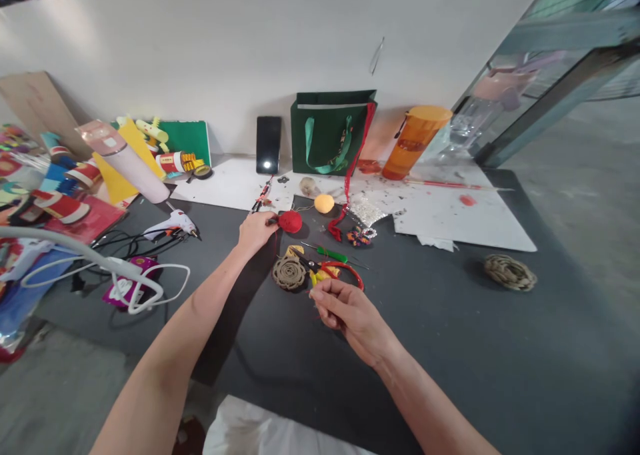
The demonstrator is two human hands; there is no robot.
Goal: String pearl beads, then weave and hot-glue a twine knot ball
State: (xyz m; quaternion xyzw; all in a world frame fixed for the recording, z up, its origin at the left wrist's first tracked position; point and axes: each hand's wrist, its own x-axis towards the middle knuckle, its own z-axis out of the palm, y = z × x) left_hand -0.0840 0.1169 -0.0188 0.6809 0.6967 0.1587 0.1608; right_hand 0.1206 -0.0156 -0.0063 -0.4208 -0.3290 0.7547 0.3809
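Observation:
My left hand (257, 233) reaches over the dark table, fingers closed beside a red yarn ball (290, 222). Something small and dark shows at its fingertips, too small to name, and a thin red strand hangs just below. Nearer to me, my right hand (346, 309) is pinched, thumb against the fingers; what it holds, if anything, cannot be made out. Just beyond it lie scissors with red handles (361, 276), partly over a yellow piece. A coiled beige cord rosette (289, 273) is left of them. Behind the scissors rests a green-handled hook (333, 254).
A yellow ball (324, 204) and a multicoloured yarn bundle (360, 236) lie further back. Along the wall stand a phone (269, 145), a green gift bag (327, 138) and an orange bottle (416, 141). At left are a glue gun (175, 224) and cables; at right, a cord coil (510, 272).

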